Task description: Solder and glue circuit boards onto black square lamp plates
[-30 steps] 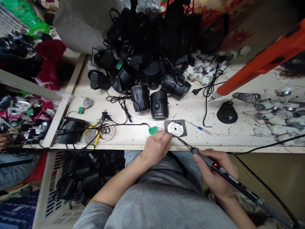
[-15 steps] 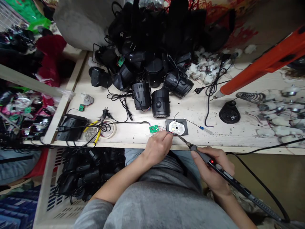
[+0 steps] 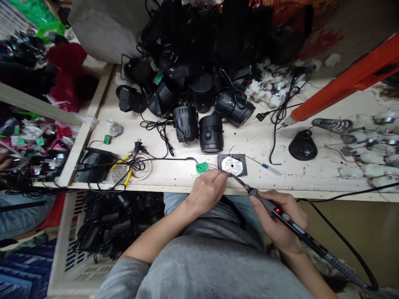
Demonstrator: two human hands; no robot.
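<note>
Left hand [image 3: 207, 192], fingers [image 3: 218, 175] pinched on thin wire [image 3: 222, 170] beside LED plate [image 3: 233, 164]; right hand [image 3: 281, 218], fingers [image 3: 264, 198] clamped around soldering iron [image 3: 296, 228].

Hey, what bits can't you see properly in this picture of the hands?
Head view:
The thing the left hand pinches: its fingers hide it.
Soldering iron tip: too small and blurred.
Green circuit board markings: too small.
Black lamp pile: top edge cuts it off.

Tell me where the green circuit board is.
In the head view, the green circuit board sits on the bench just left of the LED plate, above the person's left hand.
</note>
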